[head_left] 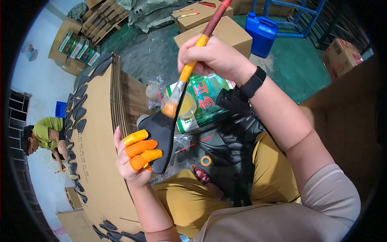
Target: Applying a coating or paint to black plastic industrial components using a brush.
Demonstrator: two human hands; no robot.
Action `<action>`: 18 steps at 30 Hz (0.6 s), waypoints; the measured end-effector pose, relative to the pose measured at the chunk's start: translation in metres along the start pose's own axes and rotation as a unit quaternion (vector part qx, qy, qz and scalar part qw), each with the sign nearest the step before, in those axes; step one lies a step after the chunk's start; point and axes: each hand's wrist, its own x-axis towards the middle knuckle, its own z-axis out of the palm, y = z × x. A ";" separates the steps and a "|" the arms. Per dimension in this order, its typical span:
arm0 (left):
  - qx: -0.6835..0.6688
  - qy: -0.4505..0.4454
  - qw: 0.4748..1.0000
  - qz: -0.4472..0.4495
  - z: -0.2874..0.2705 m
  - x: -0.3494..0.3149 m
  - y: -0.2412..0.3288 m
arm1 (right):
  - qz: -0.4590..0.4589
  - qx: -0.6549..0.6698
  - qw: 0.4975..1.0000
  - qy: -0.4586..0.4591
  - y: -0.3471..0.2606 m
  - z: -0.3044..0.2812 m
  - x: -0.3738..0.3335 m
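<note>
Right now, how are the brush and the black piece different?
Colour: the brush has a yellow and red handle, a silvery band and orange-brown bristles; the black piece looks plain black.
Shape: the brush is long and narrow; the black piece is broad and flat.
Holding: the brush is in the right grip, the black piece in the left grip.
Both are held.

Beyond the green can (209, 115), the view's top edge cut off the brush handle (214, 23) and a blue metal frame (292, 5), while left of the can the left hand (135, 161) hid part of a black piece (158, 132), and, farther left, a co-worker's (47, 130) thin tool (60, 171) was too small to identify.
</note>
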 end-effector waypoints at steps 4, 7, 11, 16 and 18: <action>-0.038 0.041 0.998 -0.025 0.001 -0.005 -0.001 | -0.014 -0.062 0.991 0.115 0.012 -0.036 0.001; -0.054 0.062 0.995 -0.048 0.002 -0.004 -0.001 | -0.028 -0.098 0.980 0.174 0.013 -0.048 -0.001; -0.059 0.062 0.995 -0.047 0.001 0.000 -0.002 | -0.060 -0.099 0.975 0.191 -0.006 -0.043 -0.007; -0.029 0.020 0.999 -0.031 0.002 0.000 -0.003 | -0.043 -0.013 0.998 0.035 -0.013 0.000 -0.006; -0.029 0.018 0.999 -0.029 0.004 0.001 -0.002 | -0.014 -0.037 0.999 0.009 -0.012 0.006 -0.007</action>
